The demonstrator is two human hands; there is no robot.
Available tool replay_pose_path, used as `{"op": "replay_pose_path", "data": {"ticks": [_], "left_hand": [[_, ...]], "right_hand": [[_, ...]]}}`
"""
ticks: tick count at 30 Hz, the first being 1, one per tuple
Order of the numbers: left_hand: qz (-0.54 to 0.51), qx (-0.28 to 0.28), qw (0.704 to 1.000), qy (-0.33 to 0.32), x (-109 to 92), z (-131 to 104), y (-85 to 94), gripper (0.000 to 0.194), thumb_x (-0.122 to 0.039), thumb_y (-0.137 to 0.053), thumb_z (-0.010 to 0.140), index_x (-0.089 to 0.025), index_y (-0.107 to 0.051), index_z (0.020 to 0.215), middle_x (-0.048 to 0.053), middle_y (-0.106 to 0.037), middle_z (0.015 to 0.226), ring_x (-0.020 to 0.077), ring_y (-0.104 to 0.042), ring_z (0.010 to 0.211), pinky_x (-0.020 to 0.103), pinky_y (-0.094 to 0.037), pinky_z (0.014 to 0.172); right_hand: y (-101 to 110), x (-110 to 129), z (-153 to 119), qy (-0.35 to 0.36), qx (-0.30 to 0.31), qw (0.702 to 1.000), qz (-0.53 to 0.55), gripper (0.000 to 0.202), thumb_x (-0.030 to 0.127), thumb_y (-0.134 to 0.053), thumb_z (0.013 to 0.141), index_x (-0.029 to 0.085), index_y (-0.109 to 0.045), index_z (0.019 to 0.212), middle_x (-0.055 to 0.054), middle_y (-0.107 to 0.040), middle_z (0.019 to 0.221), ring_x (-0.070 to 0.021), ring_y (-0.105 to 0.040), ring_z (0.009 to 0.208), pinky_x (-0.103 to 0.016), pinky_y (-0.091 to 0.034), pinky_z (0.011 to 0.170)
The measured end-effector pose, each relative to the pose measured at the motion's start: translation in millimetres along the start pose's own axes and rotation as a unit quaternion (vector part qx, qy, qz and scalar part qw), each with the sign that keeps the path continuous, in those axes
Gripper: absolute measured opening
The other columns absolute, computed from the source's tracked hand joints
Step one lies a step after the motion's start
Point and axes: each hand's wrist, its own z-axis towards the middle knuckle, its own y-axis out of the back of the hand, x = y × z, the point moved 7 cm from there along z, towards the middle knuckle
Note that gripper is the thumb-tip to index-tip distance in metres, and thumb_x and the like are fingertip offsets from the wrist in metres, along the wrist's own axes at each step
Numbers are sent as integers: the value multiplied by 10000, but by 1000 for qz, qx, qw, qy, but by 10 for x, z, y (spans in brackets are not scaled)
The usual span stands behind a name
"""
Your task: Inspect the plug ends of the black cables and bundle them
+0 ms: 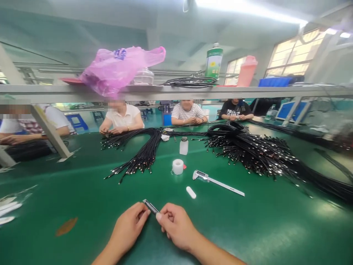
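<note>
Between my two hands is a slim silver-and-black utility knife (150, 207), held at a slant just above the green table. My left hand (130, 225) is closed, with thumb and forefinger pinching near its far left end. My right hand (178, 225) is closed round its lower right end, the thumb lying along it. Beyond my hands are a small white rounded piece (191, 192), a digital caliper (220, 184) lying flat, and a white roll of tape (178, 166) with a red bit beside it.
A small white bottle (184, 146) stands mid-table. Black cable bundles lie left (146, 154) and right (248, 147). A grey shelf (176, 94) crosses overhead, bearing a pink bag (116, 68) and a green can (214, 62). Several co-workers (189, 112) sit opposite. White pieces (9, 209) lie far left.
</note>
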Motion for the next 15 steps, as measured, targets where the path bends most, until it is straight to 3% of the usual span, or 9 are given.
{"op": "replay_pose_path", "data": {"ticks": [15], "left_hand": [[3,-3,1000,-7,104,92,7,453,-616,-391,867,-235,-630,808,6,-662,797,173,-635,725,230,-497,656]], "right_hand": [[61,76,9,-16,-22,1000,-12,158,287,-617,853,152,-576,782,10,-551,627,-78,-467,519,-169,-334,476]]}}
